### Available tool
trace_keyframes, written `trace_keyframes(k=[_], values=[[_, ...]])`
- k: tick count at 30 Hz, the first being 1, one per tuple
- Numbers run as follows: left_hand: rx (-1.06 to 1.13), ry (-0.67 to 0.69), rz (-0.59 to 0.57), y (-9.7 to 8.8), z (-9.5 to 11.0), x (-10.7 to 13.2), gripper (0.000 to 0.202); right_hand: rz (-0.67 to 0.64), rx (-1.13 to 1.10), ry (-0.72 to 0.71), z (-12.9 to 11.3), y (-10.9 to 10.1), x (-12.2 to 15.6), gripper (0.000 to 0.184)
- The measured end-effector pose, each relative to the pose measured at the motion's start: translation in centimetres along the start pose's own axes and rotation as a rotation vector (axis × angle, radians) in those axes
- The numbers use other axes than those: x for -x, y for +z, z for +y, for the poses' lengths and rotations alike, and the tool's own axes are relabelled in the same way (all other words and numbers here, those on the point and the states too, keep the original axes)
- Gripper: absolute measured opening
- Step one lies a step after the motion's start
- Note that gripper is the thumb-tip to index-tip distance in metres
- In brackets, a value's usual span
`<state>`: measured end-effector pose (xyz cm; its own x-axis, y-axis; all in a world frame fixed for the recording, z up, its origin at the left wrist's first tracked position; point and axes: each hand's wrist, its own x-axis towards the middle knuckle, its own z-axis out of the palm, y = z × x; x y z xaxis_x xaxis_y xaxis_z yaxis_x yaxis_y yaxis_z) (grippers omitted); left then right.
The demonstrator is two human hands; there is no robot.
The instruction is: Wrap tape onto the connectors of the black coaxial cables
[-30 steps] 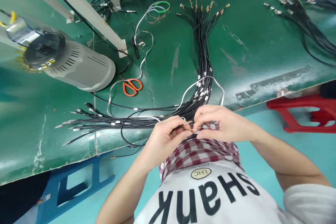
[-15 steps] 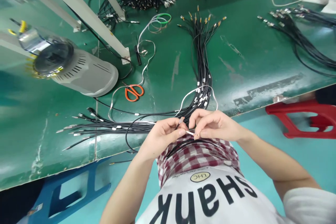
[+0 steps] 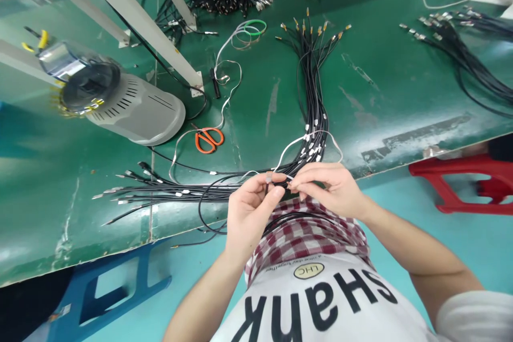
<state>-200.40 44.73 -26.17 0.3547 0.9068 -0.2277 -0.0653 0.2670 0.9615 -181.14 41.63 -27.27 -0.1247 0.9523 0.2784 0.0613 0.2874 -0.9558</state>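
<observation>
My left hand (image 3: 250, 206) is closed in front of my waist, thumb and index finger around a black cable whose pale end (image 3: 269, 178) shows between them. To its right, my right hand (image 3: 326, 187) pinches a thin white strip (image 3: 289, 177) that reaches toward the left fingertips. What lies deepest in the right fingertips is hidden. More of the white strip loops up over the cable bundle (image 3: 310, 85), which carries small white labels and brass-coloured tips. Another group of black cables (image 3: 160, 192) runs left along the table edge.
Orange-handled scissors (image 3: 209, 140) and a black pen-like object (image 3: 215, 83) lie on the green table (image 3: 256, 112). A grey round machine (image 3: 136, 109) stands left beside metal posts. More cables (image 3: 476, 59) lie right. A red stool (image 3: 436, 181) and blue stool (image 3: 116, 299) stand below.
My left hand has turned, its thumb now pointing more upward. My right fingers have moved closer to the left ones and slightly up. The whole view has shifted a little.
</observation>
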Motion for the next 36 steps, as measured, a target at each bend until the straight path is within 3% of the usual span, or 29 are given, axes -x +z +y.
trace_keyframes(k=[4,9,14,18,25,36], values=[[-0.002,0.071,0.029,0.8,-0.3,0.0,0.016,-0.019,0.108,-0.073,0.3,0.2,-0.1,0.019],[-0.054,0.137,0.107,1.3,-0.7,-0.4,0.011,0.016,0.199,0.002,0.1,0.6,-0.1,0.012],[0.072,0.036,0.024,1.1,-0.6,-0.3,0.026,0.108,0.214,0.055,0.2,0.1,-0.1,0.008],[0.143,-0.017,-0.038,1.1,-0.4,-0.2,0.019,0.138,0.144,0.111,-0.1,-0.3,-0.2,0.008],[0.1,0.046,-0.064,1.4,-0.7,0.0,0.023,0.067,0.073,0.163,-0.7,0.4,-1.2,0.011],[0.06,0.099,-0.018,1.4,-1.1,0.1,0.021,0.115,0.054,0.204,-0.5,1.1,-1.4,0.012]])
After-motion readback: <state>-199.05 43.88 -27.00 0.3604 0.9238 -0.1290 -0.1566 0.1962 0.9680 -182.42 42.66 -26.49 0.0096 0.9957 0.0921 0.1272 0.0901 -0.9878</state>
